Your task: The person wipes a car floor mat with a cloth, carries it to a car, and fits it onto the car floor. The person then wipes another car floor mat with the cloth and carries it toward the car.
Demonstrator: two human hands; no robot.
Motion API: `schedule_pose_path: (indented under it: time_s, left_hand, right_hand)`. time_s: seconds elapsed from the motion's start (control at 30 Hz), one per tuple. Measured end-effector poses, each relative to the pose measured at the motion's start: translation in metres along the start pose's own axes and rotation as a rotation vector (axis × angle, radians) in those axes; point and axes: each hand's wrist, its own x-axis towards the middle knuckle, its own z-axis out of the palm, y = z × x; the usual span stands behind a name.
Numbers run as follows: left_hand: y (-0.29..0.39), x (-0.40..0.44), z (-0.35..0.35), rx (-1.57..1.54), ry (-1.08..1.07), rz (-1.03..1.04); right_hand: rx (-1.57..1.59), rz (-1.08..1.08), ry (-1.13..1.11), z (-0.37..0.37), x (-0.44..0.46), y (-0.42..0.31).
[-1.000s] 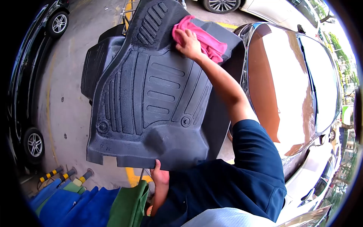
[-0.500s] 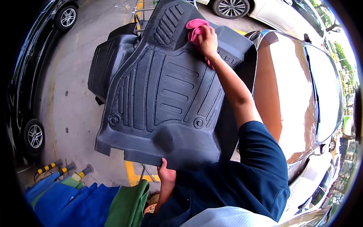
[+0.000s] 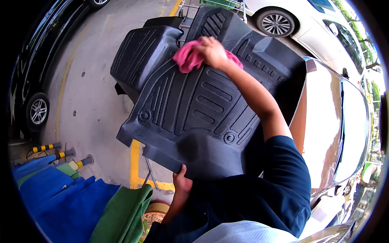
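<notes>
A large black moulded car floor mat [image 3: 194, 141] with raised grooves is tilted in front of me. Its lower edge is gripped by my left hand [image 3: 182, 184], thumb on top; the other fingers are hidden beneath. Higher up, my right hand [image 3: 212, 52] is closed on a crumpled pink cloth [image 3: 187, 58], pressed against the mat's upper left part. One end of the cloth trails out to the right of the wrist. Behind the mat's upper left edge is another black moulded mat [image 3: 135, 54].
A metal rack [image 3: 184, 26] stands behind the mats. Blue cloths [image 3: 60, 206] and a green cloth [image 3: 125, 210] hang at lower left, beside a potted plant [image 3: 154, 214]. A black car [image 3: 44, 60] is at left, a white car [image 3: 291, 12] at upper right, and another car [image 3: 320, 121] at right.
My right hand has swept the pink cloth left and down across the mat, from its upper right to its upper left. The view has shifted somewhat; my left hand keeps its grip.
</notes>
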Motion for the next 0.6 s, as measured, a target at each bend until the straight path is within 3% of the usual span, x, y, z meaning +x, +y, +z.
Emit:
schedule_pose_path:
  time_s: [0.07,0.13,0.2,0.27,0.33,0.4,0.47,0.53,0.6]
  left_hand:
    - [-0.005,0.000,-0.001,0.006,0.035,0.001]
    - [-0.006,0.001,0.000,0.034,0.024,0.034]
    - [-0.001,0.001,0.001,0.099,-0.013,0.061]
    - [0.005,-0.001,0.010,0.097,0.015,0.020]
    - [0.007,-0.002,0.002,0.086,0.005,-0.003]
    - [0.003,0.003,0.001,0.093,-0.011,0.025]
    - [-0.004,0.002,-0.003,0.082,-0.027,0.060]
    - [-0.018,0.004,-0.012,0.121,0.003,0.108]
    - [-0.020,-0.006,-0.010,0.093,-0.002,0.118]
  right_hand:
    - [0.053,0.515,0.303,0.008,0.002,0.045]
    - [0.168,0.709,0.269,0.015,0.004,0.031]
    - [0.408,0.688,0.045,0.039,0.005,-0.015]
    - [0.402,0.658,-0.007,0.063,0.005,-0.083]
    - [1.201,0.864,-0.244,0.058,0.009,-0.145]
    - [1.587,0.654,-0.431,0.072,-0.008,-0.214]
    - [1.661,0.412,-0.782,0.046,-0.030,-0.274]
    - [1.312,0.149,-0.990,-0.006,-0.036,-0.282]
    - [1.383,0.024,-1.325,-0.018,-0.041,-0.239]
